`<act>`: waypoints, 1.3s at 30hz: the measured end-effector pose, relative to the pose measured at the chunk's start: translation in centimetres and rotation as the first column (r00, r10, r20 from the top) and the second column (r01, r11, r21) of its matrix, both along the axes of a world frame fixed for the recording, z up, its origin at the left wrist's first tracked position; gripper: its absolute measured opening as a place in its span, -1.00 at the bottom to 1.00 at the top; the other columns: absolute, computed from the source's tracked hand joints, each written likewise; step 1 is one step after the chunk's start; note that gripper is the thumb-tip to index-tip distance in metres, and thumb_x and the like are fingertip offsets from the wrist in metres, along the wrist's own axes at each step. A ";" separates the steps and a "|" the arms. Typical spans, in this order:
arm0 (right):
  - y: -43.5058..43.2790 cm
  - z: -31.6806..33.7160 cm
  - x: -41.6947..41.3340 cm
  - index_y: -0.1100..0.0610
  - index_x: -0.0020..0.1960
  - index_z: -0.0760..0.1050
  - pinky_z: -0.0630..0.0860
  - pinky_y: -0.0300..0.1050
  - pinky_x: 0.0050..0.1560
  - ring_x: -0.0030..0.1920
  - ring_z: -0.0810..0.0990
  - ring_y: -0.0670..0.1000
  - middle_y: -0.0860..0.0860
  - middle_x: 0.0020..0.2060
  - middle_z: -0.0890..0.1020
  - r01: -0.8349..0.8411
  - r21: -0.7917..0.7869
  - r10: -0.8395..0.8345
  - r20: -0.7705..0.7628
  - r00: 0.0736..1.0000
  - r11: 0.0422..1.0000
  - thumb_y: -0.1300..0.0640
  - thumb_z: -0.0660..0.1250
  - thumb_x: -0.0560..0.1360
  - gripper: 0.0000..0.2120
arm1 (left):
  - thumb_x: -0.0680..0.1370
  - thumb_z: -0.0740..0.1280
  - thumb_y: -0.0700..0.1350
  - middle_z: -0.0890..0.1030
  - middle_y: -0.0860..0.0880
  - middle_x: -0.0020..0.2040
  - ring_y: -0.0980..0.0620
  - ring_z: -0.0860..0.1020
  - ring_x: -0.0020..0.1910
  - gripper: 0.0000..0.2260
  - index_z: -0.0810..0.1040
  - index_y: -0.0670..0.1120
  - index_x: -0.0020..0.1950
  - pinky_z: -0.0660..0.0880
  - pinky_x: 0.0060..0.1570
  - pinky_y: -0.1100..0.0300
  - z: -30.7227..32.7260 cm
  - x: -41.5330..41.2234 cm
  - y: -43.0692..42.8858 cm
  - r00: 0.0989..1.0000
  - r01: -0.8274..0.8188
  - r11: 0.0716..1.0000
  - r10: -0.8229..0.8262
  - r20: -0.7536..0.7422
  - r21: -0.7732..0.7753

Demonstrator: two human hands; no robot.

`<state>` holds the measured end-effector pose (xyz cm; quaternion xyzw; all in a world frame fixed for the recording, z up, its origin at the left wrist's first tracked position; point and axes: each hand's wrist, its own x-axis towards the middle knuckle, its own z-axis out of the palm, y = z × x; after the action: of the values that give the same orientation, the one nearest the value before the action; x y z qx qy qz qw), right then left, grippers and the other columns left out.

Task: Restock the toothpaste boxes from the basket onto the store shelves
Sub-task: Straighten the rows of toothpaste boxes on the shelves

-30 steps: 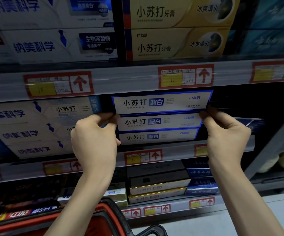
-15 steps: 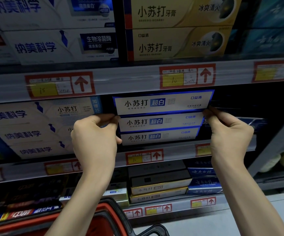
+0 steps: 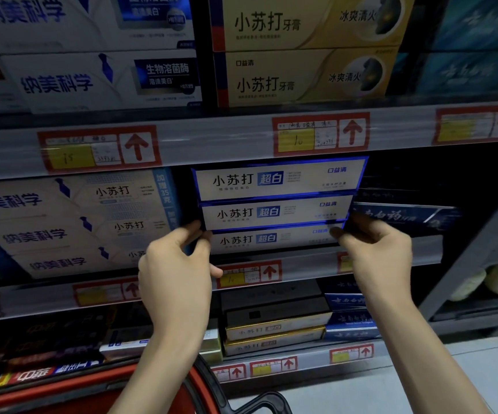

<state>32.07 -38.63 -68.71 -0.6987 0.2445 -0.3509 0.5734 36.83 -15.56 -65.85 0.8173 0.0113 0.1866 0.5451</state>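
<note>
Three white-and-blue toothpaste boxes are stacked on the middle shelf (image 3: 391,252): top box (image 3: 277,179), middle box (image 3: 274,213), bottom box (image 3: 271,239). My left hand (image 3: 176,264) pinches the stack's left end where the middle and bottom boxes meet. The fingertips of my right hand (image 3: 376,249) hold the right end at the same height. The red basket (image 3: 203,383) with a black handle (image 3: 256,403) sits low in front of me; my forearms hide its contents.
White boxes (image 3: 62,231) fill the shelf left of the stack, and a dark blue box (image 3: 403,216) lies to its right. Yellow boxes (image 3: 301,79) stand on the shelf above. Black, gold and blue boxes (image 3: 274,321) sit on the shelf below. Grey floor (image 3: 465,363) lies right.
Both hands have slid down from the seam under the top box to the seam above the bottom box. The three boxes stay stacked in place.
</note>
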 end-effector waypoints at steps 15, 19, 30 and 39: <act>0.1 -0.9 0.7 0.03 0.14 0.73 0.60 0.02 0.20 0.02 0.68 -0.04 -0.18 -0.16 0.69 0.051 -0.199 -0.075 -0.112 0.991 0.979 0.08 0.54 0.51 -0.79 | 0.61 0.43 -0.05 0.57 0.04 -0.56 0.17 0.59 -0.38 -0.83 0.73 0.08 0.18 0.49 -0.22 0.16 -1.5 0.9 -0.1 0.998 -0.055 0.984 0.056 0.001 0.170; 0.3 -0.9 0.7 0.03 0.17 0.72 0.61 0.03 0.20 0.03 0.69 -0.03 -0.11 -0.10 0.73 0.056 -0.185 -0.077 -0.108 0.991 0.981 0.08 0.54 0.51 -0.76 | 0.61 0.42 -0.05 0.57 0.04 -0.55 0.07 0.62 -0.32 -0.84 0.74 0.07 0.16 0.59 -0.12 0.04 -1.6 1.2 -0.1 0.998 -0.068 0.980 0.067 0.012 0.189; 1.1 0.1 0.4 -0.01 0.14 0.68 0.63 0.05 0.16 -0.04 0.66 -0.08 -0.21 -0.17 0.66 0.056 -0.143 -0.076 -0.135 0.988 0.988 0.13 0.54 0.50 -0.78 | 0.61 0.41 -0.12 0.58 0.01 -0.55 0.15 0.62 -0.44 -0.85 0.75 0.03 0.12 0.48 -0.17 0.22 -1.1 1.0 0.4 0.999 -0.013 0.985 0.008 0.032 0.170; 3.1 2.1 -1.0 0.01 0.21 0.61 0.60 0.02 0.05 0.03 0.67 0.06 -0.04 0.00 0.71 0.200 -0.180 -0.230 -0.170 0.958 0.963 0.03 0.55 0.47 -0.66 | 0.61 0.33 0.18 0.65 0.11 -0.41 0.06 0.66 -0.33 -0.71 0.68 0.07 -0.20 0.62 -0.18 0.01 1.2 -0.4 2.8 1.000 -0.021 0.983 0.021 0.005 0.180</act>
<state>31.03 -35.51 -66.57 -0.7420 0.3436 -0.3618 0.4476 36.43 -12.71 -64.63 0.8628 0.0021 0.1937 0.4670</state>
